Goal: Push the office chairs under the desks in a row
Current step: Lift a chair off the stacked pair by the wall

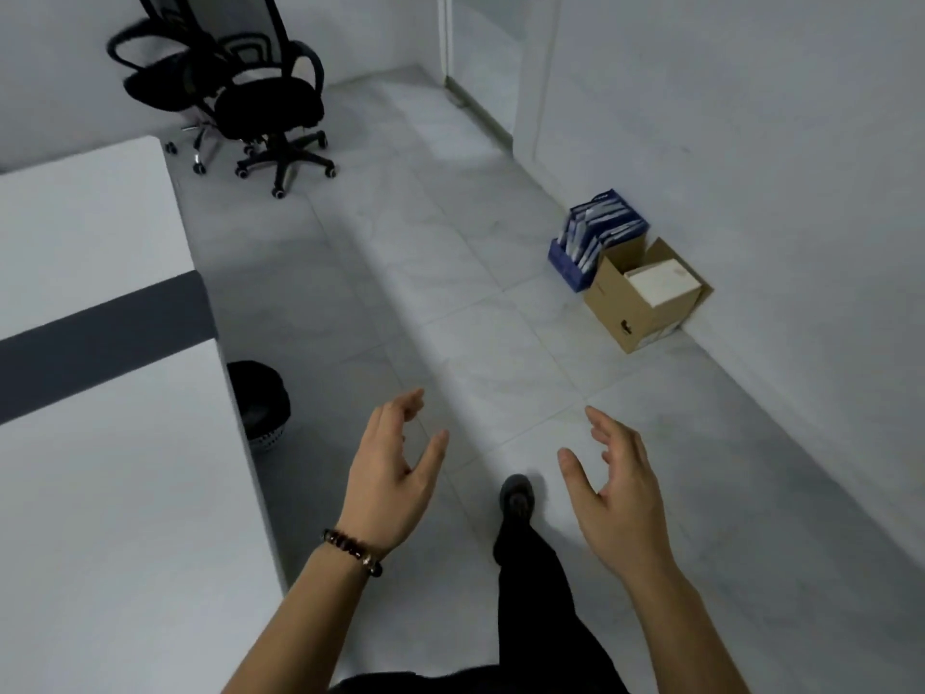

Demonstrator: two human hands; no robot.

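Two office chairs point(270, 105) stand loose in the far corner past the white tabletop point(85, 232) — not yet tucked under. Left hand point(395, 473) and right hand point(618, 493) reach forward, each grip slack and empty — presumably readied for a backrest.

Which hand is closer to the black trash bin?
Left. The left hand is just right of the black bin; the right hand is farther right, beyond it.
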